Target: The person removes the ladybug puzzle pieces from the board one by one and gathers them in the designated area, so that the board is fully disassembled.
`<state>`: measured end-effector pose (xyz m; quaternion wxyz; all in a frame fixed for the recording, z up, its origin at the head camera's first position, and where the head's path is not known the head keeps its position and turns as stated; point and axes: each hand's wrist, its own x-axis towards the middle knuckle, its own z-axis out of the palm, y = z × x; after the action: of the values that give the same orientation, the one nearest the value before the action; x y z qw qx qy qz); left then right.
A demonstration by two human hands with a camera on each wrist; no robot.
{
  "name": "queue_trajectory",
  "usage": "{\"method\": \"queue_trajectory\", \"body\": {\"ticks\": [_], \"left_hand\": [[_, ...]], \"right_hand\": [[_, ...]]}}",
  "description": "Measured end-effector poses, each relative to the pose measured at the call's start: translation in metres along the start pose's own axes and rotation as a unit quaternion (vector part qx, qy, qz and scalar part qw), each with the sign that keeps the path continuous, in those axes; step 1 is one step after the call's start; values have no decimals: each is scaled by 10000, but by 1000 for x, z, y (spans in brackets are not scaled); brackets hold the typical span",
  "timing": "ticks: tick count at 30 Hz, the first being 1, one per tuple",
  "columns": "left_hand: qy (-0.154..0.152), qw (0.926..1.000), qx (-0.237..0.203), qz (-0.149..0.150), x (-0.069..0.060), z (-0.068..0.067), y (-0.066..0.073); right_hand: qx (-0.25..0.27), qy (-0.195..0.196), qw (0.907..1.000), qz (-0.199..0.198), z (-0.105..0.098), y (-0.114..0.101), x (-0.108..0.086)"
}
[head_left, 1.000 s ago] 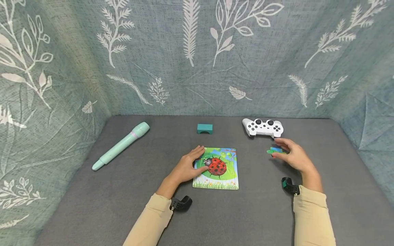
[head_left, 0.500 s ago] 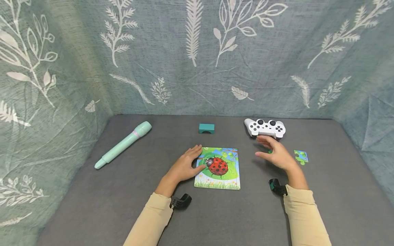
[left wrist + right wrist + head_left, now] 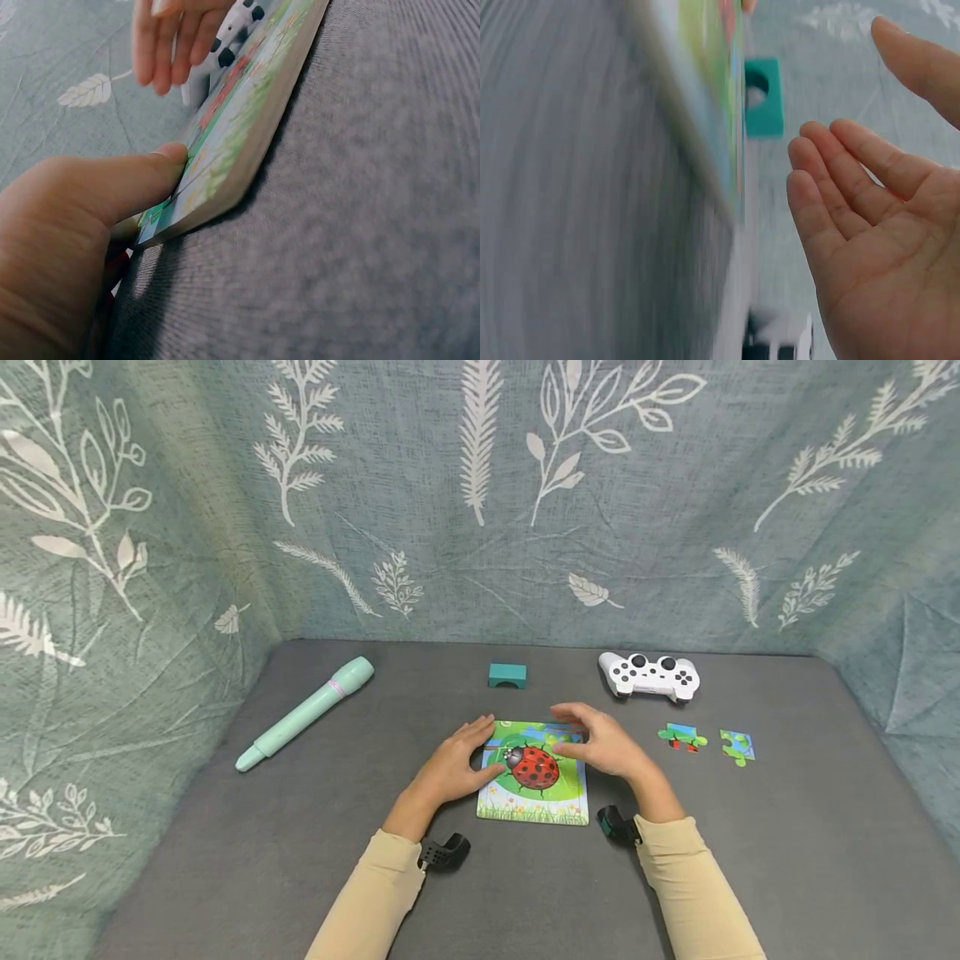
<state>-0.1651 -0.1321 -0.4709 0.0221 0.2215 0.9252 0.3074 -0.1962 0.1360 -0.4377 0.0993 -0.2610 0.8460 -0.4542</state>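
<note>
A ladybug jigsaw puzzle (image 3: 534, 767) lies flat on the dark table in the head view. My left hand (image 3: 450, 768) rests at its left edge, fingers extended toward the upper left corner. In the left wrist view the thumb (image 3: 150, 180) touches the puzzle's face; the other fingers are mostly hidden. Over the puzzle's upper right part hovers my right hand (image 3: 603, 743), fingers spread, nothing held. The right wrist view shows its bare palm (image 3: 892, 262). To the right lie two loose puzzle pieces, one green, blue and red (image 3: 682, 737), the other green and blue (image 3: 738, 747).
Behind the pieces is a white game controller (image 3: 651, 677). A teal arch block (image 3: 507, 675) stands beyond the puzzle. On the left lies a mint-green microphone-shaped stick (image 3: 306, 713). A patterned curtain (image 3: 450, 527) hangs along the table's back.
My right hand has travelled left from the loose pieces to above the puzzle, leaving both pieces uncovered on the table. The left hand stays at the puzzle's edge.
</note>
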Motion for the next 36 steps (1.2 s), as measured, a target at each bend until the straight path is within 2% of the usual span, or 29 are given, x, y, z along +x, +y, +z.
{"method": "queue_trajectory", "body": {"ticks": [6,15,23,32,36], "left_hand": [[-58,9999,-27,-124,-1,-1,1],[-7,9999,-43,-98,0,1,2],[-7,9999,-97,-125,-1,-1,2],[-88,9998,-11,-169,2,-2,3],[-87,9998,-42,-177,1,-1,3]], "right_hand": [[30,-390,9992,24,19,-13,15],[-57,-764,9968,207,35,-21,20],[-322,-700,9970,108,45,-21,22],[-741,-327,9967,-111,52,-20,23],[-758,-255,9968,-47,55,-19,24]]}}
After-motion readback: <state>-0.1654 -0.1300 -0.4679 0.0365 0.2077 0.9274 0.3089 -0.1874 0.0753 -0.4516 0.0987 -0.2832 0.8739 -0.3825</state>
